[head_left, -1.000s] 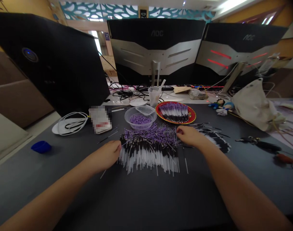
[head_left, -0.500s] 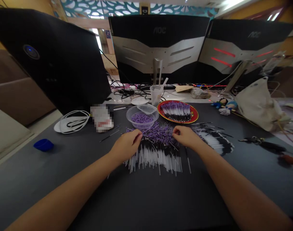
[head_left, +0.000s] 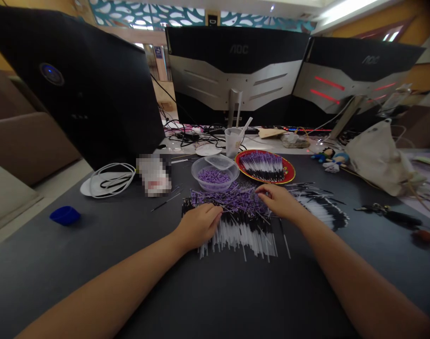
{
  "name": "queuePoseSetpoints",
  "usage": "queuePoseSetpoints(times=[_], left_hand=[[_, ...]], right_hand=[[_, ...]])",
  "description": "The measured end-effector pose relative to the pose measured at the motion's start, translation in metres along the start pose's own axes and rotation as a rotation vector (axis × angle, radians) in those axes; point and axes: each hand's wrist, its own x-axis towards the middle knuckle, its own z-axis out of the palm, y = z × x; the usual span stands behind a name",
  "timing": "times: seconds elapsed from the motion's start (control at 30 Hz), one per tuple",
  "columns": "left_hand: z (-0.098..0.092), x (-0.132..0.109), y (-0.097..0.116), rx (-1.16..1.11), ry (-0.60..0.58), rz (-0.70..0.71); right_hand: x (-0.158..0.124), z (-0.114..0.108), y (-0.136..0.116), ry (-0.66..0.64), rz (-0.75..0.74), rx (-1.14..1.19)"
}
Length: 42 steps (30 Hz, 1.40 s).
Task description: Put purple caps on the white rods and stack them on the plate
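Note:
My left hand rests on the left part of a row of thin black-and-white sticks, its fingers bent and pressed together. What they pinch, if anything, is hidden. At the right end of a loose heap of small purple pieces is my right hand, thumb and fingertips drawn together; anything in them is too small to make out. Behind the heap stands a clear plastic bowl of purple pieces. A red plate beside it carries sticks with purple ends.
More black-and-white sticks lie right of my right hand. A white cup stands behind the bowl. Leftward are a blue cup-like object and a coiled white cable; keys lie far right. Monitors line the back.
My left hand has moved down and right onto the sticks, its back now turned up. My right hand stays by the purple heap. The view has shifted slightly.

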Motion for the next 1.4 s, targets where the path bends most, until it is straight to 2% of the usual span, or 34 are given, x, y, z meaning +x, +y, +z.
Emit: queuePoseSetpoints(times=[0.23, 0.4, 0.57, 0.73, 0.8, 0.9, 1.03, 1.07, 1.13, 1.23, 1.4], left_hand=[[-0.001, -0.001, 0.000, -0.040, -0.002, -0.018], [0.000, 0.000, -0.001, -0.047, -0.010, -0.028], [0.001, 0.001, -0.002, -0.063, 0.011, -0.020], [0.002, 0.000, -0.001, -0.069, -0.003, -0.034], [0.001, 0.000, 0.000, -0.073, -0.012, -0.046], [-0.002, 0.000, 0.003, -0.075, 0.007, -0.011], [-0.009, -0.001, 0.010, 0.134, 0.228, 0.085], [-0.010, -0.002, 0.012, 0.194, 0.264, 0.124], [-0.013, -0.004, 0.015, 0.249, 0.262, 0.234], [-0.013, -0.006, 0.018, 0.181, 0.217, 0.340], [-0.010, -0.008, 0.022, -0.126, 0.179, 0.268]], right_hand=[[0.005, -0.009, -0.024, -0.006, 0.055, -0.057], [0.000, -0.002, -0.017, 0.043, 0.151, -0.112], [-0.008, 0.002, -0.005, 0.063, 0.080, -0.032], [-0.010, 0.000, -0.011, 0.106, 0.021, 0.024], [-0.011, 0.000, -0.020, 0.076, 0.050, 0.104], [-0.016, 0.001, -0.040, -0.030, 0.170, 0.363], [-0.025, 0.003, -0.068, -0.132, 0.259, 0.781], [-0.026, 0.004, -0.073, -0.141, 0.264, 0.854], [-0.028, 0.006, -0.078, -0.156, 0.264, 0.961], [-0.029, 0.007, -0.080, -0.187, 0.265, 1.029], [-0.027, 0.008, -0.078, -0.182, 0.317, 1.049]])
